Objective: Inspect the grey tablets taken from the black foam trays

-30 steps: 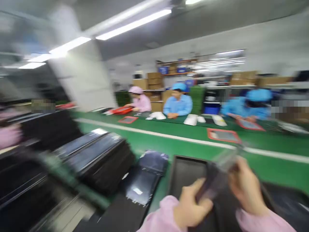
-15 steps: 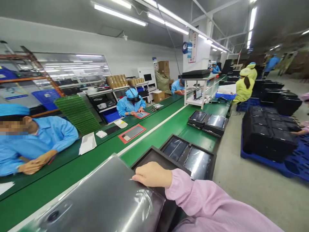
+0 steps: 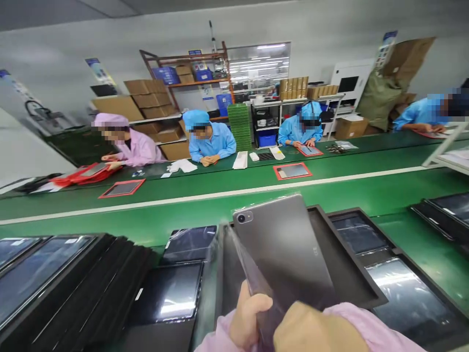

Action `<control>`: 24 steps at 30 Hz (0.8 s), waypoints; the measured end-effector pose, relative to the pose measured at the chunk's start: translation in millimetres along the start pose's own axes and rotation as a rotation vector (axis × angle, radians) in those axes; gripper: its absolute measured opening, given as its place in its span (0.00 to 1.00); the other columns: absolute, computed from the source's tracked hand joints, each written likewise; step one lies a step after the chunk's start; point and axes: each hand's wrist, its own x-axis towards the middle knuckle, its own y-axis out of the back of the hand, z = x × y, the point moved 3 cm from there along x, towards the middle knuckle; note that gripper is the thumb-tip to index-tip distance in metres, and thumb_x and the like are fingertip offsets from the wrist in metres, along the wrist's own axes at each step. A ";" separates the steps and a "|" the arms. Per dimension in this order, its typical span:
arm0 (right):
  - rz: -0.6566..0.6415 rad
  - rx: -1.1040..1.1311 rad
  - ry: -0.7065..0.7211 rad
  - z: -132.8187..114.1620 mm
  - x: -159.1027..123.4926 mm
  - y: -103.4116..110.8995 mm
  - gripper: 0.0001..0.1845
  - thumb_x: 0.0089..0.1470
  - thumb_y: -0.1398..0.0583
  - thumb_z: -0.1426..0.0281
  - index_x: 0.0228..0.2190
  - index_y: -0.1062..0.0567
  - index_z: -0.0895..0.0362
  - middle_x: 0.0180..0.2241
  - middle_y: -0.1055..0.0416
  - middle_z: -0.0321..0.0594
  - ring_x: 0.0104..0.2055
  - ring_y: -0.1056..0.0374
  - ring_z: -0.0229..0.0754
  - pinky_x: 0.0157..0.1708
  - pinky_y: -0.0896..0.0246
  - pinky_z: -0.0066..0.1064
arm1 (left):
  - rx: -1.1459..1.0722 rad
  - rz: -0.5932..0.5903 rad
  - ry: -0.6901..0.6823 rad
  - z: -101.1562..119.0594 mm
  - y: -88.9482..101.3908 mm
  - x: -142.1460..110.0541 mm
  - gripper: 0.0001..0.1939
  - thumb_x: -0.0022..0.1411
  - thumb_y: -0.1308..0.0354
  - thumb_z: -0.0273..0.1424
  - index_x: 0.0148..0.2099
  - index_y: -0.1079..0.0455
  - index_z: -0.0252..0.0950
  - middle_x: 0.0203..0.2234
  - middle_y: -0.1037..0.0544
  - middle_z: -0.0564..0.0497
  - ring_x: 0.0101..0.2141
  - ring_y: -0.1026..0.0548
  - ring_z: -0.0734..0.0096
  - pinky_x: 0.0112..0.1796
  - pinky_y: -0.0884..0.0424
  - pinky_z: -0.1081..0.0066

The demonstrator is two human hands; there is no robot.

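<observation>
A grey tablet [image 3: 286, 239] stands tilted in front of me, its back with the camera facing me. A clear plastic sleeve [image 3: 246, 254] wraps it loosely and sticks out along its left edge. My left hand [image 3: 247, 315] is closed round the lower left of the tablet and sleeve, thumb on the near side. Over the tablet's lower end, my right hand [image 3: 317, 332] is curled and slightly blurred; its fingertips are hidden. Behind the tablet lies a black tray [image 3: 348, 264] on the green bench.
Stacked black trays with tablets [image 3: 110, 283] stand at left, beside a tray with two tablets [image 3: 172, 293]. Another filled tray [image 3: 406, 288] lies at right. Co-workers in blue [image 3: 212, 142] and pink [image 3: 141, 146] sit across the green bench [image 3: 176, 210]. A white shelf [image 3: 450, 146] rises at right.
My view has swung left. The tablet has tipped more upright in front of me, and my left hand now shows on it. My right hand has moved from its edge to its lower end.
</observation>
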 end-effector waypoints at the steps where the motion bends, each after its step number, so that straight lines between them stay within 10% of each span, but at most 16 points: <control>1: -0.020 0.001 -0.002 0.3 0.5 10.3 0.19 0.56 0.46 0.58 0.17 0.29 0.49 0.18 0.32 0.34 0.21 0.33 0.36 0.19 0.38 0.26 | -0.043 -0.022 0.010 -0.3 -1.9 -1.2 0.10 0.36 0.40 0.25 0.27 0.30 0.37 0.19 0.25 0.54 0.23 0.26 0.64 0.28 0.30 0.64; 7: 0.345 0.031 -0.218 51.2 -0.5 74.6 0.22 0.46 0.40 0.49 0.29 0.31 0.55 0.20 0.36 0.33 0.15 0.44 0.33 0.13 0.46 0.25 | -0.156 0.063 -0.010 5.4 1.9 -3.4 0.19 0.35 0.31 0.32 0.33 0.28 0.33 0.26 0.21 0.47 0.30 0.23 0.57 0.37 0.29 0.58; 13: 0.006 0.060 -0.557 73.4 -11.8 49.7 0.25 0.47 0.41 0.49 0.38 0.28 0.56 0.36 0.26 0.44 0.38 0.30 0.47 0.38 0.33 0.38 | -0.150 0.170 0.091 -2.0 19.4 1.3 0.18 0.36 0.31 0.37 0.31 0.28 0.33 0.23 0.21 0.47 0.32 0.22 0.52 0.35 0.27 0.59; 17: 0.026 0.248 -0.626 78.3 -13.2 38.8 0.27 0.46 0.40 0.49 0.39 0.27 0.57 0.38 0.25 0.44 0.38 0.29 0.47 0.40 0.35 0.39 | -0.052 0.268 0.050 3.1 26.8 1.0 0.20 0.37 0.32 0.42 0.30 0.29 0.33 0.21 0.22 0.49 0.28 0.22 0.56 0.30 0.27 0.63; 24: 0.217 0.127 -0.598 57.5 -3.9 101.0 0.29 0.44 0.41 0.59 0.48 0.30 0.58 0.35 0.24 0.43 0.34 0.28 0.46 0.35 0.35 0.35 | 0.065 0.448 0.048 38.9 48.0 1.8 0.22 0.33 0.33 0.32 0.35 0.29 0.33 0.20 0.23 0.52 0.24 0.23 0.60 0.26 0.29 0.68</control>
